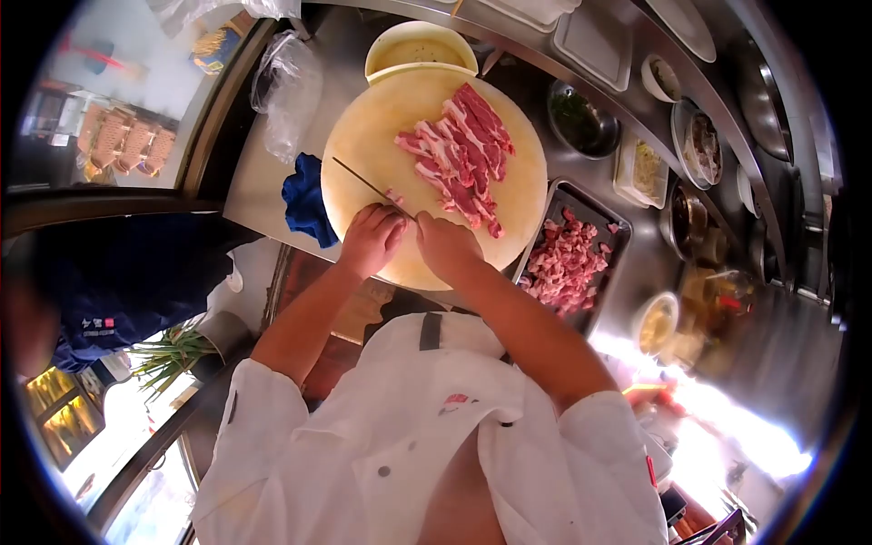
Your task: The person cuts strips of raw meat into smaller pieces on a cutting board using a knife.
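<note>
My right hand (449, 247) is closed around the handle of a knife (361, 180), its thin blade pointing to the upper left over a round cutting board (363, 127). Close beside the blade, my left hand (371, 240) has its fingers curled down on the board, pressing on meat mostly hidden beneath them. A small bit of meat (394, 195) shows just past the blade. Several long strips of raw red meat (463, 150) lie on the board's upper right. To the right of the board, a metal tray (625, 222) holds a heap of cut meat pieces (568, 263).
A pale bowl (421, 38) with liquid touches the board's far edge. A blue cloth (309, 200) and a clear plastic bag (292, 95) lie on the left. Bowls and a container of shredded food (643, 168) line the right. A person in dark clothing (136, 282) is at the left.
</note>
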`<state>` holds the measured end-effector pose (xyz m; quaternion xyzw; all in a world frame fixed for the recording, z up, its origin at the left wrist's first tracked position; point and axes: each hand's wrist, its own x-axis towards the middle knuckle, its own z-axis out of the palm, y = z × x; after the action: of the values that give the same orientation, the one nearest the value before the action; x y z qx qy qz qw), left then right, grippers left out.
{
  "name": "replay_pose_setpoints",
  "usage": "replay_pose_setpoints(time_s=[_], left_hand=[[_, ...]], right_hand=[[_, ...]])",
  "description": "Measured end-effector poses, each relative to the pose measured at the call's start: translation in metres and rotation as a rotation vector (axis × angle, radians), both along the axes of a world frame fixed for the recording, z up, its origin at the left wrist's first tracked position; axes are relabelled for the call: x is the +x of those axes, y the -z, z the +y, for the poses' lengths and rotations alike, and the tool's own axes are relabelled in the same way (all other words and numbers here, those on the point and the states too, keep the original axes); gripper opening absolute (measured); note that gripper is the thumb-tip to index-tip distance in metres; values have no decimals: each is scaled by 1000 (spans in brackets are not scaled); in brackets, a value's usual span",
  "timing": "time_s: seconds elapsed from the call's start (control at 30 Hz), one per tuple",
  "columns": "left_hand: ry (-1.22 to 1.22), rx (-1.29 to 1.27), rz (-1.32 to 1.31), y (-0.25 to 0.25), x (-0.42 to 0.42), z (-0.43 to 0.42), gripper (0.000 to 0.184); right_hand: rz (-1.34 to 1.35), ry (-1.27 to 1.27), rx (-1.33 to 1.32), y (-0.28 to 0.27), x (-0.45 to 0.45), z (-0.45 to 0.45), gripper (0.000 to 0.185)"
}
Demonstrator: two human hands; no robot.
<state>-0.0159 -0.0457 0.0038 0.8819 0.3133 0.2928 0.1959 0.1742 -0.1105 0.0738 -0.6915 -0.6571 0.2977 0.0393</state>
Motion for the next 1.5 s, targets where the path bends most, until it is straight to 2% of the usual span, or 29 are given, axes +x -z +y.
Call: replay_pose_setpoints(time_s=[0.1,0.17,0.27,0.37,0.47,0.6,0.8,0.9,1.03,1.07,1.17,1.27,1.4,1.5], left_hand=[[-26,28,-82,-5,-4,-5,22],[-85,6,-94,-8,-12,-12,25],[-97,-24,-89,-1,-21,-20,30],[-63,-13,-67,3,-20,-20,32],[-35,25,-49,0,-15,-16,34],[-35,39,-31,1,-11,-16,34],[-33,26,-45,0,-7,-17,27],[-7,20,-50,-1,-9,-13,23],[2,2,-88,-8,-15,-18,20],[-29,-8,-165,-6,-19,-21,23],[-168,-25,-82,-3,-33,-35,26],[-129,-30,-94,3,-34,-39,27],[-55,8,-59,8,-26,-34,27],[-28,50,1,7,-25,-32,38]], right_hand=[[-51,6,-98,-10,15,-26,20],[-50,58,-149,-7,37,-58,25],[-1,183,-162,-31,51,-79,29],[-18,219,-80,-42,44,-73,21],[-44,104,-131,-66,30,-61,20],[-109,-26,-200,-58,23,-70,19],[-53,-34,-134,-12,-8,-33,19],[-4,2,-77,-11,-14,-13,21],[-53,-1,-168,-6,17,-56,23],[-61,17,-186,-5,28,-74,23],[42,201,-149,-27,46,-101,22],[-28,207,-51,-45,39,-91,20],[-66,54,-110,-56,25,-79,21],[-98,-25,-184,-52,20,-80,25]])
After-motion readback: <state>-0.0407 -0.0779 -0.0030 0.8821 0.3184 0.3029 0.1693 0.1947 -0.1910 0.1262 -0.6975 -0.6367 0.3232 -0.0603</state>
